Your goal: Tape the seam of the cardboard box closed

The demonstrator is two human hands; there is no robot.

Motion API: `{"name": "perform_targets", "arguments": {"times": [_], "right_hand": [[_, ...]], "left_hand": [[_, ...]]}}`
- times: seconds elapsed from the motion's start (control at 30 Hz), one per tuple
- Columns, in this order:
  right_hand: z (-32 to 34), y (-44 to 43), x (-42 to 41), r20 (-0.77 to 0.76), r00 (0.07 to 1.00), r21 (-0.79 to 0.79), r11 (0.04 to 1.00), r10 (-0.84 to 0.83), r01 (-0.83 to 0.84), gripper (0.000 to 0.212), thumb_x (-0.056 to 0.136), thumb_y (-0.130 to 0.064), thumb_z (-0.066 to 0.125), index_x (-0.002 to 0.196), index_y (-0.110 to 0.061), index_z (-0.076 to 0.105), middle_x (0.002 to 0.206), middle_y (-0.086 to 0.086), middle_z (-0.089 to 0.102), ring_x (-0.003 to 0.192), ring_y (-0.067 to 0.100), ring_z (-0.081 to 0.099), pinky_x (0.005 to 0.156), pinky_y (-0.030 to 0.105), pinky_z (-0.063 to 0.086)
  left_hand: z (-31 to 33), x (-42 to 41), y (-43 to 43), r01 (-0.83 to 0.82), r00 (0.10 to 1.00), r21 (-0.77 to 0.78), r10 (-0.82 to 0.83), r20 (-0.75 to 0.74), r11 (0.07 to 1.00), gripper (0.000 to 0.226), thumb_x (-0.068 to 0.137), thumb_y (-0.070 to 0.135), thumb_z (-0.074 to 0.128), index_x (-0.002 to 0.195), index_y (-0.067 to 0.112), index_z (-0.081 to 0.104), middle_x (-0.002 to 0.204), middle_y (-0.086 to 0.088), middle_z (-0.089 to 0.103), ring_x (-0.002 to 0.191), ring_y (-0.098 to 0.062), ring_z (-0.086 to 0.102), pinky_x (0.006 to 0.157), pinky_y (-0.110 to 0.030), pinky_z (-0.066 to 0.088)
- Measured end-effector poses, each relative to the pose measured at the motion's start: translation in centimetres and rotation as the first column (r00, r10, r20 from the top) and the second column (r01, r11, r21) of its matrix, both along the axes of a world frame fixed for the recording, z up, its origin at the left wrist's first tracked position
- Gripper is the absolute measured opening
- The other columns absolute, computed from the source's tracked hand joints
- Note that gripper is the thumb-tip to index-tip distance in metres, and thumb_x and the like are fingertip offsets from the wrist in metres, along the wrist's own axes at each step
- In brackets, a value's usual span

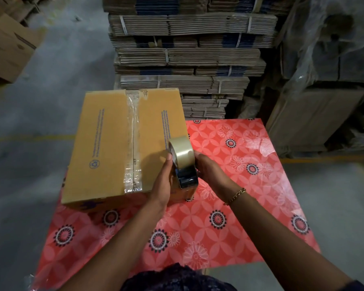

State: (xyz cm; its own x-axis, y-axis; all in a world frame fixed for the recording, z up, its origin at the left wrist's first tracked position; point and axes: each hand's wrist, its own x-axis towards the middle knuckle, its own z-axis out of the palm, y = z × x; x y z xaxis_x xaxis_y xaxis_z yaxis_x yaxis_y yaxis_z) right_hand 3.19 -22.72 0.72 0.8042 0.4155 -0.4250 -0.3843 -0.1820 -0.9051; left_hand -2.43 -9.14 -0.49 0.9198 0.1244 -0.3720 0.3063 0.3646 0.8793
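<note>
A closed cardboard box sits on the left part of a table, its top flaps meeting in a centre seam covered end to end by a strip of clear tape. At the box's near right corner I hold a tape dispenser with a roll of clear tape on it. My left hand grips the dispenser from the left and my right hand from the right. A gold bracelet is on my right wrist.
The table has a red flowered cover. Behind it rise strapped stacks of flattened cartons. More boxes stand at the far left, and plastic-wrapped goods at the right. Grey concrete floor surrounds the table.
</note>
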Motion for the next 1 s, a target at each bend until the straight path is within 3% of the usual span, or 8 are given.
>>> {"name": "perform_targets", "arguments": {"times": [0.13,0.23,0.33,0.43,0.6,0.7,0.9,1.0], "right_hand": [[0.8,0.7,-1.4,0.020,0.999,0.002,0.999,-0.035,0.035,0.030,0.107,-0.027,0.034,0.114,-0.037,0.061,0.115,-0.023,0.066,0.108,-0.005,0.061,0.092,0.015,0.046],[0.6,-1.2,-2.3,0.041,0.995,0.030,0.995,-0.095,0.094,0.029,0.107,-0.021,0.034,0.114,-0.028,0.061,0.111,-0.008,0.067,0.094,-0.003,0.065,0.085,0.014,0.049],[0.1,-4.7,-2.6,0.035,0.983,0.047,0.983,-0.179,0.178,0.029,0.107,-0.024,0.036,0.122,-0.026,0.060,0.116,-0.005,0.068,0.100,0.001,0.065,0.089,0.017,0.049],[-0.5,-8.6,-2.0,0.022,0.971,0.029,0.971,-0.240,0.239,0.026,0.101,-0.037,0.042,0.116,-0.033,0.063,0.117,-0.012,0.068,0.109,0.004,0.063,0.098,0.022,0.046],[-3.0,-15.0,0.9,-0.027,0.949,-0.003,0.949,-0.315,0.315,0.026,0.105,-0.024,0.038,0.109,-0.028,0.063,0.109,-0.005,0.067,0.104,0.012,0.062,0.097,0.032,0.045],[-5.3,-18.7,2.8,-0.066,0.945,-0.054,0.946,-0.322,0.318,0.025,0.107,-0.027,0.035,0.111,-0.025,0.060,0.120,0.008,0.066,0.113,0.021,0.061,0.094,0.033,0.044],[-9.4,-22.8,6.5,-0.125,0.948,-0.065,0.956,-0.292,0.286,0.022,0.106,-0.033,0.038,0.108,-0.028,0.060,0.116,0.000,0.063,0.105,0.013,0.059,0.101,0.036,0.044],[-10.7,-23.5,8.7,-0.122,0.955,-0.071,0.962,-0.272,0.265,0.020,0.105,-0.035,0.041,0.111,-0.029,0.059,0.118,0.002,0.064,0.111,0.018,0.059,0.102,0.037,0.045]], "left_hand": [[-0.8,0.0,-0.4,0.046,0.998,-0.046,-0.047,-0.035,0.998,0.042,0.103,0.049,0.038,0.117,0.026,0.071,0.112,-0.001,0.079,0.100,-0.016,0.075,0.082,-0.032,0.061],[-1.2,-0.1,-2.0,0.124,0.992,-0.037,-0.125,-0.035,0.992,0.051,0.095,0.058,0.044,0.129,0.027,0.067,0.119,-0.005,0.076,0.107,-0.024,0.073,0.088,-0.043,0.060],[-1.4,0.6,-4.9,0.215,0.977,-0.017,-0.215,-0.007,0.977,0.049,0.095,0.057,0.043,0.128,0.030,0.066,0.120,0.007,0.076,0.112,-0.011,0.070,0.088,-0.027,0.057],[-2.1,2.4,-8.5,0.289,0.957,0.005,-0.288,-0.009,0.957,0.033,0.105,0.044,0.036,0.112,0.036,0.067,0.101,0.023,0.077,0.097,0.008,0.069,0.075,-0.008,0.049],[-4.9,6.1,-15.7,0.345,0.937,0.008,-0.344,-0.067,0.939,0.029,0.108,0.032,0.033,0.107,0.036,0.062,0.096,0.022,0.073,0.084,0.018,0.066,0.076,-0.008,0.048],[-7.1,7.9,-19.4,0.331,0.939,0.006,-0.328,-0.100,0.944,0.030,0.108,0.033,0.034,0.106,0.034,0.064,0.101,0.017,0.070,0.084,0.015,0.067,0.076,-0.011,0.050],[-9.3,11.2,-23.7,0.248,0.947,0.063,-0.228,-0.226,0.967,0.035,0.106,0.045,0.035,0.099,0.033,0.067,0.085,0.015,0.077,0.081,0.001,0.071,0.063,-0.011,0.051],[-10.1,13.1,-24.4,0.207,0.953,0.060,-0.188,-0.239,0.976,0.037,0.108,0.042,0.032,0.096,0.033,0.066,0.073,0.020,0.076,0.070,0.006,0.071,0.057,-0.010,0.051]]}}
